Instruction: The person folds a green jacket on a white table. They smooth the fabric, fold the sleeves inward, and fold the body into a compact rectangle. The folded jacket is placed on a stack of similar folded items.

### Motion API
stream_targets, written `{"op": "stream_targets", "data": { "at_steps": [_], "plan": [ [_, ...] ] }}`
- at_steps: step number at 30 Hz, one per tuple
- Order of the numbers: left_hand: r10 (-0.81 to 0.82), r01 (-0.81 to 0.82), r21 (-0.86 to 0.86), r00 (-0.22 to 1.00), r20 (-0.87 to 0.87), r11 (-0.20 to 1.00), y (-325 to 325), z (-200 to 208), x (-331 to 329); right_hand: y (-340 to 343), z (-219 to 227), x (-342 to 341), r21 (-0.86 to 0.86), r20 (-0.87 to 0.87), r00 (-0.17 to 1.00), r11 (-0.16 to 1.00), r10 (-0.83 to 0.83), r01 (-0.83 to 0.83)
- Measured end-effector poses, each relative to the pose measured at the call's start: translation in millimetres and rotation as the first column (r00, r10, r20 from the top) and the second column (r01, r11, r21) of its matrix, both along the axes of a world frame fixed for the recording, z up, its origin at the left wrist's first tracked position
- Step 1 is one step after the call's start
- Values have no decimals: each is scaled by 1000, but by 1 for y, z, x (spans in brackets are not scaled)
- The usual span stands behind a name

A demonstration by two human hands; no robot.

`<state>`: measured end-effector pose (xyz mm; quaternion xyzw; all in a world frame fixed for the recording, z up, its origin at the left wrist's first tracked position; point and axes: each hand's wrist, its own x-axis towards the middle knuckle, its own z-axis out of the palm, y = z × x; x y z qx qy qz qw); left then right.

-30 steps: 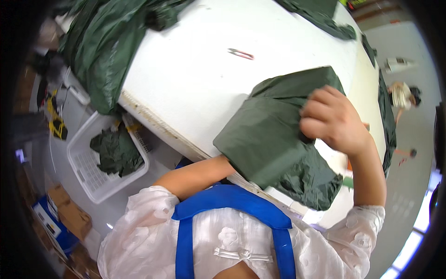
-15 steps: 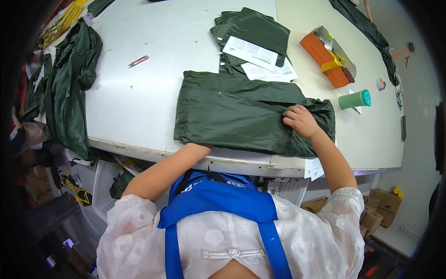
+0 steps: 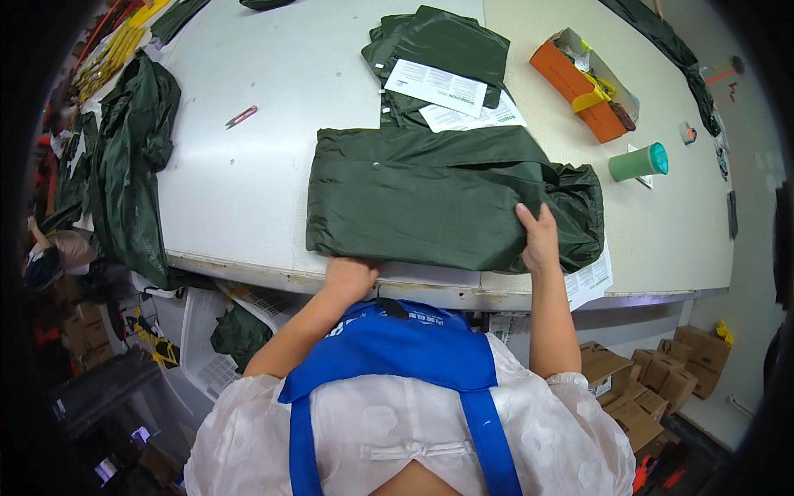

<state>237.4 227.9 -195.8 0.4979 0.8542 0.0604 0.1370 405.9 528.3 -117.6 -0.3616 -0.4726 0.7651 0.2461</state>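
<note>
A dark green folded garment (image 3: 422,207) of thin, slightly shiny cloth lies on the white table in front of me. A small snap shows near its upper left, and its right end is bunched. At its near left edge is my left hand (image 3: 351,277); its fingers go under the cloth and are hidden. My right hand (image 3: 540,238) is at the right part of the near edge, thumb and one finger on top, closed on the folded cloth; its other fingers are hidden. White printed sheets (image 3: 591,279) stick out from under the garment's near right corner.
Beyond the garment lie stacked dark green pieces (image 3: 463,50) with printed sheets (image 3: 437,87). To the right are an orange box (image 3: 579,91) of tools and a green cup (image 3: 637,163). Small snips (image 3: 241,116) and a green garment heap (image 3: 132,165) are left.
My right hand has moved nearer to me, from the garment's upper fold to its near edge. The garment's right side looks flatter. More of my left hand shows at the near edge.
</note>
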Motion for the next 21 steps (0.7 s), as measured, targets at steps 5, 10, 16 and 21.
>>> {"op": "stream_targets", "data": {
  "at_steps": [5, 10, 16, 21],
  "plan": [
    [-186, 180, 49, 929, 319, 982, -14, 64, -12, 24, -31, 31, 147, 327, 942, 981, 71, -124],
    [-245, 122, 221, 660, 710, 968, 17, 128, -58, 54, -17, 10, 815, 431, 800, 561, -418, -146],
    [-276, 166, 384, 928, 250, 908, 84, 114, -82, 72, -3, -44, 550, 713, 687, 718, -138, -427],
    [-40, -27, 533, 993, 113, 846, 54, 102, -80, 82, 2, -37, -96, -64, 985, 981, 161, -166]
  ]
}}
